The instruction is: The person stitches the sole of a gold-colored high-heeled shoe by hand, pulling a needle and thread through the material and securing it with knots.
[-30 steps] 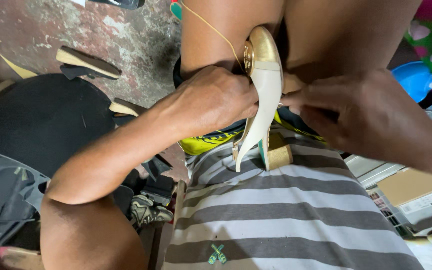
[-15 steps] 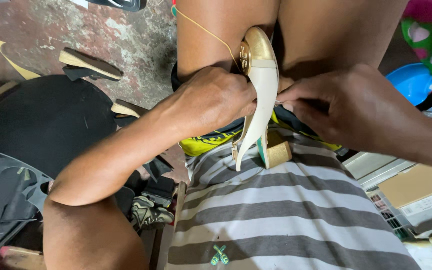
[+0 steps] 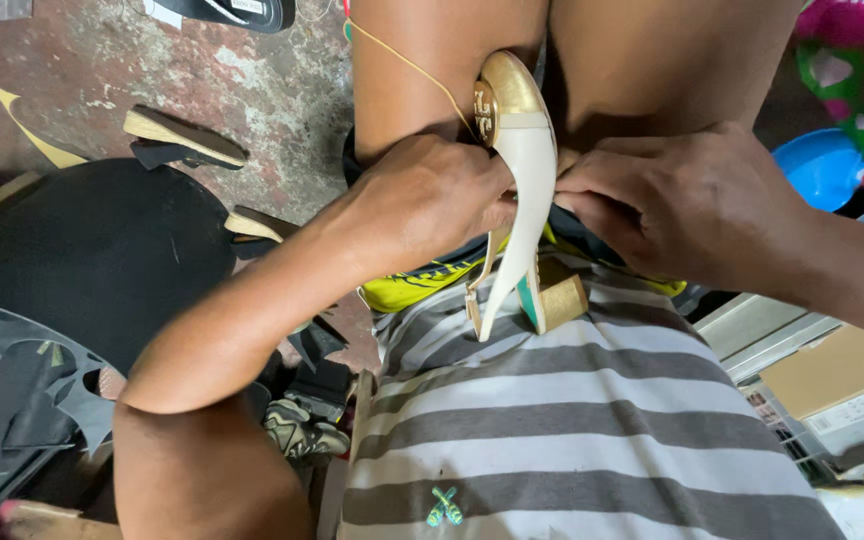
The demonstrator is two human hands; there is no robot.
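A cream and gold high-heeled shoe (image 3: 524,190) stands on edge between my knees, toe away from me, its gold block heel (image 3: 560,297) against my striped shirt (image 3: 572,440). My left hand (image 3: 432,205) grips the shoe's left side at mid-length, fingers curled under it. From the other side my right hand (image 3: 687,200) presses on it, fingertips at the shoe's edge. A thin yellow thread (image 3: 407,65) runs from the shoe's toe up across my left leg.
A black rubber sheet (image 3: 92,260) with cut-out shapes lies on the stained concrete floor to the left. Loose shoe soles (image 3: 182,140) lie near it. A blue bowl (image 3: 827,165) and a cardboard box (image 3: 842,385) sit at the right.
Both hands keep their hold on the shoe. My right hand's fingers have shifted slightly along the shoe's edge; the shoe has barely moved.
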